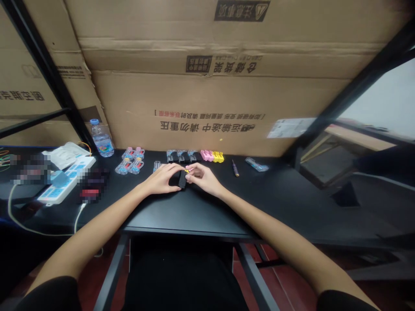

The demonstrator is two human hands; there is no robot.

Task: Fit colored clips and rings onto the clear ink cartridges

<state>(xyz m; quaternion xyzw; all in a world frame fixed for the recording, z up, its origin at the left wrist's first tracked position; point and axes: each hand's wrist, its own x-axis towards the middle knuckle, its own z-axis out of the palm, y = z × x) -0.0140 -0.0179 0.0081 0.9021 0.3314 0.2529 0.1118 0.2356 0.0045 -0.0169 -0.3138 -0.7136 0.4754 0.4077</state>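
Observation:
Just above the black desk, my left hand (164,178) grips a small black block (182,179) between thumb and fingers. Close against its right side, my right hand (204,178) pinches a tiny yellow and pink piece (187,171) at the block's upper end; its exact shape is too small to tell. Behind my hands stands a row of clear and black parts (183,156), then pink parts (206,155) and yellow parts (218,157). A clear part (157,165) is partly hidden behind my left hand.
Clear packs with blue and red contents (129,166) lie left of my hands. Farther left are a water bottle (102,139), a white power strip (66,181) and cables. A screwdriver (235,169) and a clear-blue item (256,164) lie right. Cardboard (194,95) stands behind the desk (188,216).

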